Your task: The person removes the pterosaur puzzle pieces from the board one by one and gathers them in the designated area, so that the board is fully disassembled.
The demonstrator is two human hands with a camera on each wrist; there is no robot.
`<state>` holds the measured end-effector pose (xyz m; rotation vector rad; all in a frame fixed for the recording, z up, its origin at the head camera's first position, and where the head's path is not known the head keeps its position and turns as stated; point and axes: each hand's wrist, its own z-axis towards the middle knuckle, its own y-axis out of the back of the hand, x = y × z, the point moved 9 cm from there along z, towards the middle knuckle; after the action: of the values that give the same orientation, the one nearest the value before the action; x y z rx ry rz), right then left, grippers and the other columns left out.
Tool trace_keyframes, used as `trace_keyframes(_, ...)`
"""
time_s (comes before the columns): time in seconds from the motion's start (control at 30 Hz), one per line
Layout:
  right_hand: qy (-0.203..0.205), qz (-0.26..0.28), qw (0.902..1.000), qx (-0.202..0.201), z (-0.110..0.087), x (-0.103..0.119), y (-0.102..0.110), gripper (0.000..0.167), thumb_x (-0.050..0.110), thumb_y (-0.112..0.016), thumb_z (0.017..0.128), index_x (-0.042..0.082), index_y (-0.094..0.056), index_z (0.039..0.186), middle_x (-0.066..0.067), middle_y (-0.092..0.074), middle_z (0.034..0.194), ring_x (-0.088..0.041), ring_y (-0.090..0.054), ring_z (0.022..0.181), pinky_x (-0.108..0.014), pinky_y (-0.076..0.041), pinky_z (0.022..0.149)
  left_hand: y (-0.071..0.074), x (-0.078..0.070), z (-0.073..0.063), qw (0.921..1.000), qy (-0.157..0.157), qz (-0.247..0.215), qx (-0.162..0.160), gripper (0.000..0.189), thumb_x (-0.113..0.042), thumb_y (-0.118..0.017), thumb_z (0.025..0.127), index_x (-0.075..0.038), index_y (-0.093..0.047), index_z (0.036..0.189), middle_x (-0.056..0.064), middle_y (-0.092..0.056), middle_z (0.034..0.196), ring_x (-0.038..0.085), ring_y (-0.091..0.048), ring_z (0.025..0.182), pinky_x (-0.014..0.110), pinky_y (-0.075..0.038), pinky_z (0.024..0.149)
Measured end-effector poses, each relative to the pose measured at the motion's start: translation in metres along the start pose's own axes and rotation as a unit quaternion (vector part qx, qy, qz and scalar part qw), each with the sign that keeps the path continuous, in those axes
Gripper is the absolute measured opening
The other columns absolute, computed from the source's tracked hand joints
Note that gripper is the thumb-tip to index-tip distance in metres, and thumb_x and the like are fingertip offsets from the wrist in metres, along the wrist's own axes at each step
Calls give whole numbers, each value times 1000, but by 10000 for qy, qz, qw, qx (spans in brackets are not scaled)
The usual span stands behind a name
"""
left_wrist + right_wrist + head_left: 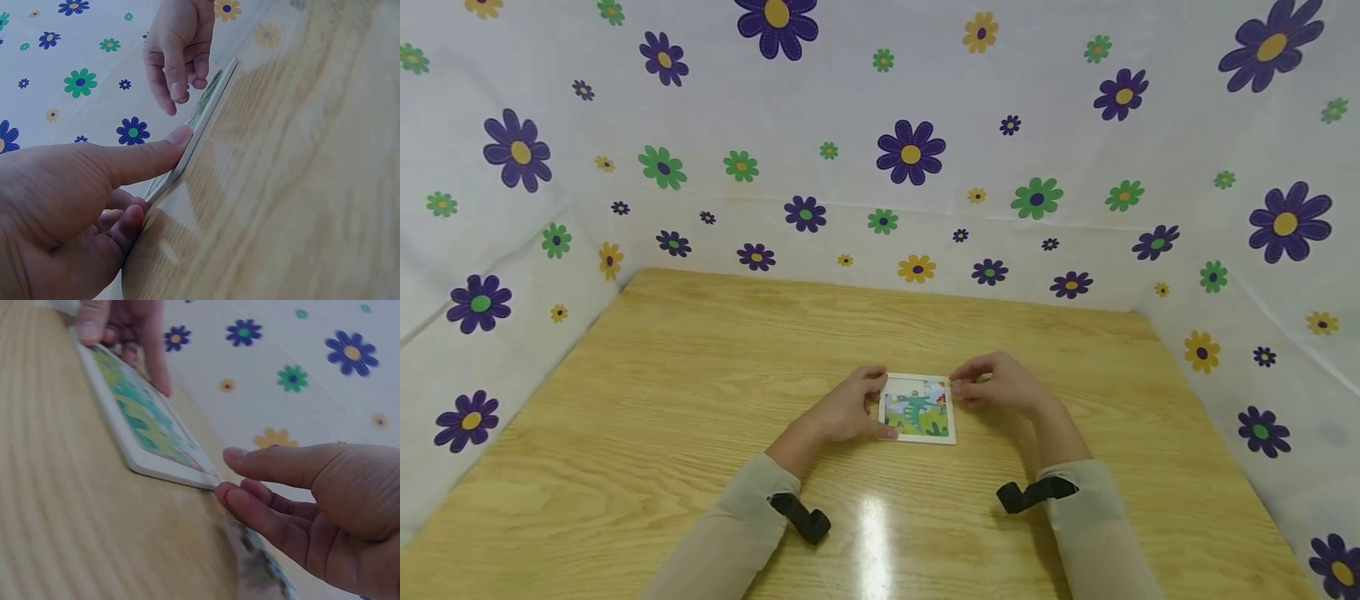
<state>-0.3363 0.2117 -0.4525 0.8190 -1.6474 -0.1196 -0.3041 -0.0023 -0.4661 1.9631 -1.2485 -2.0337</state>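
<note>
One flowered cloth (pixel 850 100) walls in the scene, its many blooms too scattered and cut off to total surely; below it spreads one wooden counter (pixel 625 433); two pale sleeves (pixel 722 533) reach in over it, with two black bands (pixel 801 517) at the wrists, one to each arm.

Two hands are at work; the left hand (pixel 850 408) is clamped on the left side of the framed picture (pixel 917 421), thumb on the rim near its front corner, fingers bent against the edge; the right hand (pixel 1003 385) is at the far right corner, its thumb and fingers apart, a fingertip seeming just to touch the frame.

There is one framed picture, lying on the counter between the hands, and one green dinosaur (pixel 916 404) shown within it; whether the pale patch at its upper left is printed or a gap, I cannot tell.

The step in hand looks like steadying and squaring the frame; the next move probably calls for a firm left hold and a light right-hand touch at that corner.
</note>
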Motion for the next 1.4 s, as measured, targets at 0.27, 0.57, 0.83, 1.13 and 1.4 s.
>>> trace_keyframes(0.27, 31, 10, 10000, 54, 9, 15, -28, 24, 17, -72, 93, 4, -74, 114, -11, -70, 101, -16, -67, 78, -30, -59, 73, 0, -1, 0, 9999, 5, -101, 2, 96, -24, -87, 79, 2, -33, 154, 5, -25, 164, 22, -47, 125, 37, -43, 98)
trace_keyframes(0.57, 440, -1176, 9921, -34, 9, 35, -40, 13, 6, -66, 95, 5, -77, 100, -9, -66, 97, -12, -59, 66, -25, -52, 61, 2, -3, -2, 9999, 84, -98, -3, 95, -24, -87, 79, 1, -33, 154, 4, -25, 164, 20, -47, 123, 35, -42, 96)
trace_keyframes(0.83, 395, -1690, 9847, -159, 8, 41, -44, 14, 8, -67, 95, 5, -76, 105, -12, -59, 104, -12, -58, 63, -26, -50, 61, 2, -1, -1, 10000, 30, -91, -23, 96, -24, -87, 79, 2, -33, 153, 4, -25, 164, 20, -47, 119, 34, -42, 93)
trace_keyframes(1.13, 507, -1963, 9787, -315, 8, 43, -43, 8, 10, -70, 94, 7, -75, 98, -14, -58, 111, -14, -57, 69, -28, -48, 67, 0, -1, -1, 10000, -52, -39, 35, 95, -26, -86, 80, 3, -32, 153, 6, -25, 164, 22, -47, 124, 35, -43, 95)
trace_keyframes(1.4, 367, -1848, 9811, -448, 8, 42, -41, 9, 11, -72, 92, 10, -69, 101, -11, -60, 111, -18, -57, 80, -30, -48, 72, 1, 0, -1, 9999, -86, -95, 20, 94, -25, -85, 81, 3, -33, 153, 7, -24, 164, 24, -48, 128, 37, -44, 98)
